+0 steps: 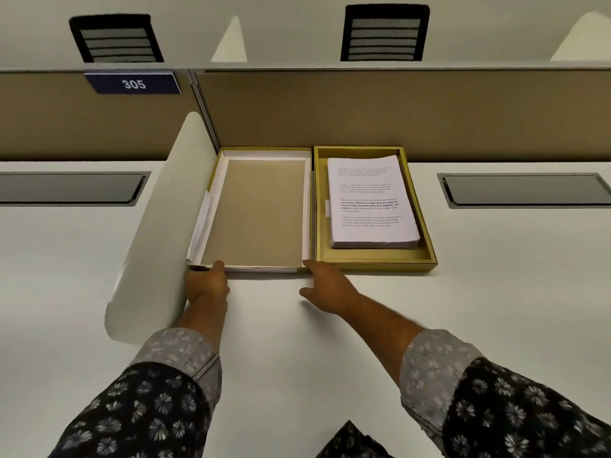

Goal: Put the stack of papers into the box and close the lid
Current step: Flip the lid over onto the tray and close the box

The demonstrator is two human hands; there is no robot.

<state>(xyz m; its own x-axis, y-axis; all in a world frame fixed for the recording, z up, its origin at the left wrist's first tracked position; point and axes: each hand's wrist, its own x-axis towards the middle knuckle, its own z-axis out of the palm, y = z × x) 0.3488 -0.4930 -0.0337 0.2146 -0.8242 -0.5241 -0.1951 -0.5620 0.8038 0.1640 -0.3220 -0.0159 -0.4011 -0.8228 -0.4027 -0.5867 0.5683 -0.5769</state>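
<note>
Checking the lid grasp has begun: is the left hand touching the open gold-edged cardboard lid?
Touching. The head view shows the left hand with its thumb resting on the near edge of the gold-edged cardboard lid, no gap visible.

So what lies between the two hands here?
In the head view, only the lid's near edge and bare desk lie between the left hand and right hand.

Views: one, head-worn, wide-angle.
Position: above the counter's near edge, at the person's head.
Facing: forward and down, toward the partition.
Nearness: forearms fill the bottom; box at arm's reach.
Overlap: none, single view.
</note>
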